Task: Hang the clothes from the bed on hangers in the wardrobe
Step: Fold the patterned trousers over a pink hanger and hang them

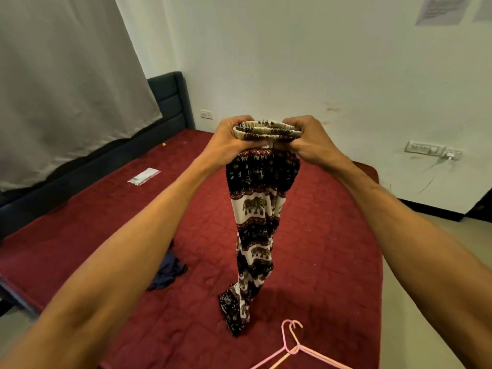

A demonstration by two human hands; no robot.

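Hanging straight down from both hands, the elephant-print trousers point(257, 209) have their long axis close to upright. The gathered elastic waistband is at the top and the leg ends are at the bottom, where they crumple onto the bed point(332, 235). The left hand point(230, 139) grips the left end of the waistband, its fingers curled round the bunched cloth. The right hand point(310, 143) grips the right end the same way, so the band lies roughly level between them, above the middle of the bed.

The bed has a maroon quilted cover. Two thin hangers point(294, 350), pink and peach, lie on its near edge, hooks pointing away from the camera, just beside the trouser hems but apart from them. A dark blue garment point(167, 270) sits crumpled to the left, partly hidden behind the left forearm. Farther back lie a clear plastic packet point(143, 177) and a small yellow bit point(164, 143).

A dark padded headboard point(170, 102) stands at the far left, with a grey curtain point(66, 89) draped over it. The white wall carries a socket point(206, 114), a switch panel point(423, 148) and papers point(439, 9) near the top right.
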